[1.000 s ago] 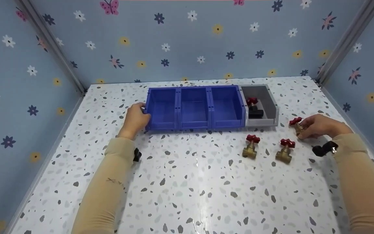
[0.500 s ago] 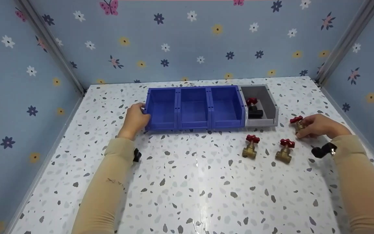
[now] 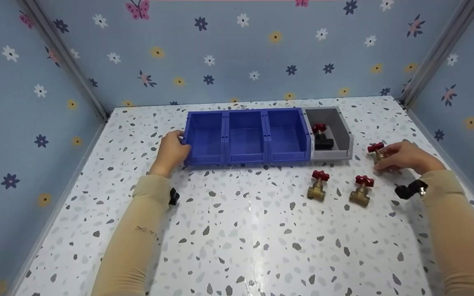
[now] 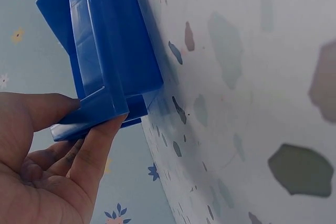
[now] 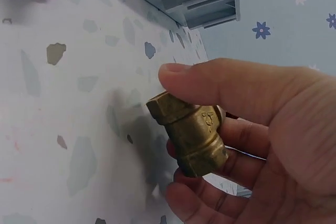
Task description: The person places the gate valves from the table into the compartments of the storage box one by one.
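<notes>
My right hand (image 3: 410, 157) pinches a brass gate valve (image 5: 191, 132) between thumb and fingers. Its red handwheel (image 3: 375, 147) points away from me, and the brass body hangs just over the table in the right wrist view. At the left end of the bin row, my left hand (image 3: 172, 151) grips the side wall of a blue bin (image 4: 100, 98), thumb on one face and fingers on the other. A grey bin (image 3: 331, 155) closes the row on the right; inside lies a valve with a red handwheel and a black body (image 3: 324, 144).
Two more brass valves with red handwheels, one (image 3: 316, 191) left of the other (image 3: 360, 195), lie in front of the grey bin. Two further blue bins (image 3: 246, 158) (image 3: 288, 156) stand mid-row. Flower-patterned walls (image 3: 237, 53) enclose the speckled table (image 3: 237, 246).
The valve in my right hand has risen slightly and shifted a little away from me. My left hand stays on the blue bin, and the bins have not moved.
</notes>
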Demonstrator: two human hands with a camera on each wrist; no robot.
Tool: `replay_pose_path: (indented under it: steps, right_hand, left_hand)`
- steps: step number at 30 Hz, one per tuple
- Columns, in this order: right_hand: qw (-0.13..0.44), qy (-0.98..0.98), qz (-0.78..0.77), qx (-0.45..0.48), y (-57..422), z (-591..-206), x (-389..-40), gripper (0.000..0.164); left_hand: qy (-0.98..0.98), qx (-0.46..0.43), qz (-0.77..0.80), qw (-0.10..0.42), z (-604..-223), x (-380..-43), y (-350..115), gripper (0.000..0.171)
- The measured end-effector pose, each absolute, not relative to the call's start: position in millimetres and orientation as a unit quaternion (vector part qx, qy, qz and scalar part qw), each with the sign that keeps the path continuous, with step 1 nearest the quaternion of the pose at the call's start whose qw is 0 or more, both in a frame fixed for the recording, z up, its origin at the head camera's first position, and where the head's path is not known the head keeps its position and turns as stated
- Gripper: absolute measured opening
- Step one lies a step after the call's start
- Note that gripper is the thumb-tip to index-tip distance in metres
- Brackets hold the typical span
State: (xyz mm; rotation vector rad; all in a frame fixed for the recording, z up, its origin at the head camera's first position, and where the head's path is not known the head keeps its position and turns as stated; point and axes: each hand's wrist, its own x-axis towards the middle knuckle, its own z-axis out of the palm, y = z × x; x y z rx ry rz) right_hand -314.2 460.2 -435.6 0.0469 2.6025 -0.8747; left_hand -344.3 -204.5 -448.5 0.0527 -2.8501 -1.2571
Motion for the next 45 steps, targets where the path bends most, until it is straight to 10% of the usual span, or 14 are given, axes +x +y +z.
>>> replay_pose_path:
  steps: [45]
  right_hand:
    - [0.112,0.903,-0.411,0.05,434,-406,-319,0.074]
  left_hand:
    - [-0.914,0.017,-0.405,0.012,-449,-344,-204,0.052]
